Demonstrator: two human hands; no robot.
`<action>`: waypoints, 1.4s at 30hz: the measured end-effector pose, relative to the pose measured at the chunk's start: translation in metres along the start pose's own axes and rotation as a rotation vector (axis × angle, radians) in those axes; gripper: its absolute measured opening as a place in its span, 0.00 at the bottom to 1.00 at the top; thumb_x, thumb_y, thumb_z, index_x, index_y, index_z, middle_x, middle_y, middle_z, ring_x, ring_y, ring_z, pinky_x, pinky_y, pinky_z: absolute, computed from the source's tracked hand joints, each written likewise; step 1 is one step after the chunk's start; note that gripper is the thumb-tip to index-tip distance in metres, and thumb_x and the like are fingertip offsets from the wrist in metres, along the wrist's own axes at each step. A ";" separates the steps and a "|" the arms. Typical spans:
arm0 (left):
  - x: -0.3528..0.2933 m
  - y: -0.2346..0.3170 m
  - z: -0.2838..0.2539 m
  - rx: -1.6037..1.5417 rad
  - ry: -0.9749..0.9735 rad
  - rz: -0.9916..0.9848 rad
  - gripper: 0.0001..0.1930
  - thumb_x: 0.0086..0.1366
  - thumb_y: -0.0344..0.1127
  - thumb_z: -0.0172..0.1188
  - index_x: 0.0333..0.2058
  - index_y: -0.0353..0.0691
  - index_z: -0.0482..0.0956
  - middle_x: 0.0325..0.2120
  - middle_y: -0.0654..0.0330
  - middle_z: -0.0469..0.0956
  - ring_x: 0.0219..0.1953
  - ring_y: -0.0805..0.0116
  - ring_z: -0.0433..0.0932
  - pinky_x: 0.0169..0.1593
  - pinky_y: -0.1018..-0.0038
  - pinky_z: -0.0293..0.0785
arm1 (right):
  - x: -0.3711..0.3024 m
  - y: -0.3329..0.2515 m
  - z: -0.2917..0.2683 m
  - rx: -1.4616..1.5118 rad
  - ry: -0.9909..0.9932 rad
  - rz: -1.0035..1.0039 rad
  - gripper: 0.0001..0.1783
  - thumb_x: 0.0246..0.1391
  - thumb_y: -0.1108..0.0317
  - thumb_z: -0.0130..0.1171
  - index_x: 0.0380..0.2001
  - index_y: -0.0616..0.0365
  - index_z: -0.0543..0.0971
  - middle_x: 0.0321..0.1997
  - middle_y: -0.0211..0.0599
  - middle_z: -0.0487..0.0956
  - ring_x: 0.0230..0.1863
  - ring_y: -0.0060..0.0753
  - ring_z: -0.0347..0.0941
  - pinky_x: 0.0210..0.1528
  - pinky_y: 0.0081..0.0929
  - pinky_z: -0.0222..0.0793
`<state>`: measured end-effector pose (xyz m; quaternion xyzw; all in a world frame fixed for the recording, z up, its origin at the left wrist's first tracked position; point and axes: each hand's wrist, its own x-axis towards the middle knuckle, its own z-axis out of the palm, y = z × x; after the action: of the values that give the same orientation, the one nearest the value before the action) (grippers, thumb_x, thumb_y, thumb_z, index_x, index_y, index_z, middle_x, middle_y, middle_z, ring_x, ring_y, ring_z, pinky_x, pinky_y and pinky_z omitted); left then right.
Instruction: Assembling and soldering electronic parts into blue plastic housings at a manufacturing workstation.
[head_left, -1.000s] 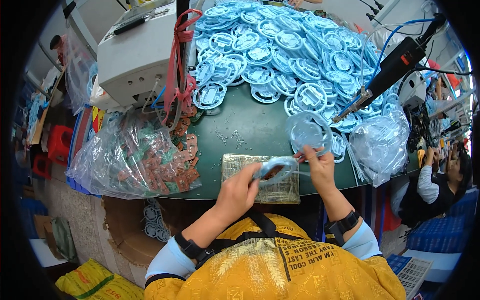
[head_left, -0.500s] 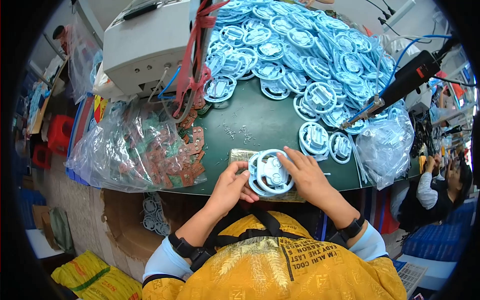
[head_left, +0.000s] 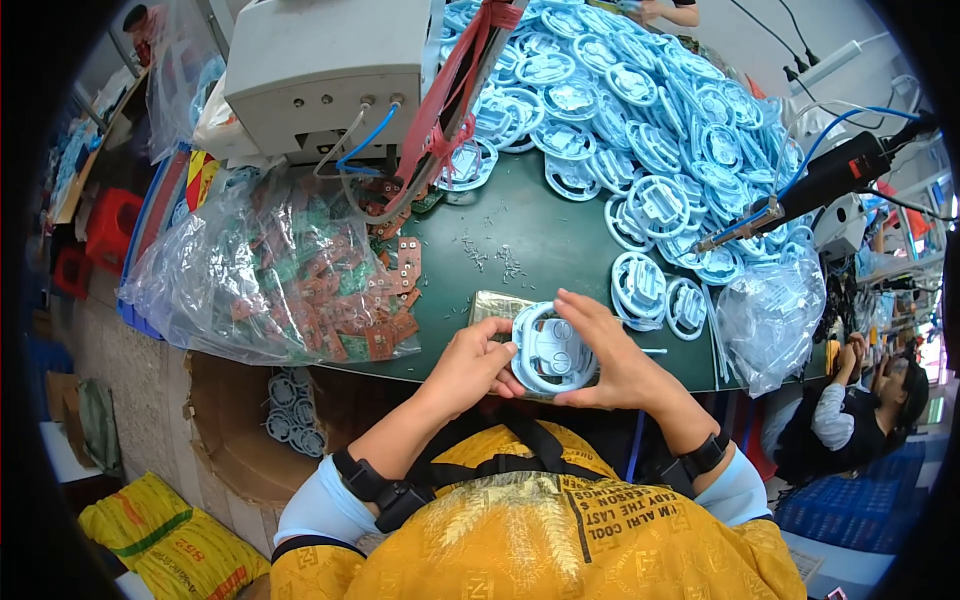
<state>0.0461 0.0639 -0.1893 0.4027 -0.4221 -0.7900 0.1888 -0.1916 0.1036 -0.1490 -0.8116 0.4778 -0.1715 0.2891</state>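
Over near edge of green tabletop (head_left: 560,240): pale-blue ring part (head_left: 556,357), held between both hands. Left hand (head_left: 468,365) pinching its left rim, thumb atop; right hand (head_left: 615,358) curved round its right rim, fingers above, thumb below. Same tabletop edge, under hands: wrapped block (head_left: 488,307). Tabletop middle: loose screws (head_left: 475,253). Tabletop left: clear bag (head_left: 185,285) with red and green circuit boards (head_left: 325,300). Tabletop far side: heap of similar parts (head_left: 640,120). Above tabletop's right side: black screwdriver (head_left: 835,178), tip pointing left.
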 end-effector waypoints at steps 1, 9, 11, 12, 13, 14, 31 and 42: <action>-0.001 0.002 0.000 -0.009 -0.003 -0.008 0.20 0.73 0.31 0.49 0.59 0.30 0.64 0.31 0.54 0.80 0.28 0.68 0.84 0.30 0.80 0.81 | 0.003 -0.004 0.002 -0.030 -0.023 0.001 0.59 0.31 0.58 0.79 0.68 0.60 0.59 0.72 0.54 0.56 0.72 0.56 0.53 0.71 0.45 0.52; -0.001 0.005 -0.001 0.023 -0.026 -0.017 0.19 0.73 0.31 0.48 0.60 0.31 0.64 0.32 0.54 0.80 0.28 0.69 0.84 0.31 0.80 0.82 | 0.003 -0.002 0.002 -0.014 0.033 -0.028 0.60 0.29 0.59 0.80 0.68 0.57 0.60 0.72 0.49 0.56 0.72 0.57 0.52 0.71 0.47 0.51; -0.001 0.006 -0.001 -0.009 -0.030 -0.036 0.20 0.73 0.31 0.46 0.60 0.31 0.64 0.33 0.54 0.80 0.28 0.69 0.84 0.32 0.79 0.82 | 0.008 -0.004 0.003 -0.039 0.006 -0.035 0.59 0.29 0.59 0.80 0.67 0.56 0.61 0.73 0.49 0.56 0.72 0.57 0.52 0.70 0.48 0.51; -0.001 0.007 0.000 -0.010 -0.030 -0.037 0.20 0.73 0.31 0.46 0.60 0.31 0.64 0.33 0.54 0.80 0.28 0.69 0.84 0.32 0.79 0.82 | 0.009 -0.005 0.004 -0.038 0.004 -0.034 0.59 0.29 0.59 0.80 0.67 0.56 0.61 0.73 0.49 0.56 0.72 0.57 0.52 0.70 0.48 0.51; -0.002 0.008 0.000 -0.026 -0.030 -0.041 0.20 0.73 0.31 0.45 0.61 0.31 0.64 0.34 0.54 0.80 0.28 0.68 0.84 0.32 0.79 0.82 | 0.010 -0.005 0.005 -0.044 -0.008 -0.029 0.58 0.29 0.59 0.80 0.67 0.56 0.62 0.73 0.49 0.56 0.72 0.57 0.52 0.70 0.48 0.52; -0.002 0.008 -0.001 -0.041 -0.031 -0.044 0.20 0.73 0.30 0.45 0.61 0.31 0.63 0.34 0.53 0.80 0.29 0.68 0.84 0.33 0.79 0.82 | 0.011 -0.005 0.005 -0.050 -0.020 -0.024 0.57 0.30 0.59 0.80 0.66 0.57 0.63 0.73 0.49 0.56 0.72 0.57 0.52 0.70 0.48 0.52; -0.003 0.012 -0.002 -0.021 -0.046 -0.060 0.17 0.72 0.29 0.47 0.57 0.31 0.66 0.32 0.52 0.81 0.28 0.68 0.83 0.30 0.80 0.81 | 0.008 -0.007 0.010 -0.107 -0.025 -0.063 0.56 0.32 0.53 0.79 0.65 0.58 0.64 0.72 0.52 0.56 0.71 0.59 0.53 0.69 0.52 0.52; 0.007 0.004 0.003 0.102 -0.033 -0.005 0.13 0.71 0.31 0.52 0.51 0.33 0.65 0.26 0.53 0.80 0.22 0.68 0.82 0.23 0.78 0.78 | -0.003 0.007 0.033 -0.288 0.057 -0.058 0.59 0.38 0.33 0.68 0.68 0.55 0.60 0.74 0.48 0.54 0.73 0.58 0.48 0.67 0.63 0.50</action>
<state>0.0392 0.0592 -0.1883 0.3996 -0.4638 -0.7745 0.1592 -0.1799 0.1132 -0.1790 -0.8530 0.4819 -0.1323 0.1509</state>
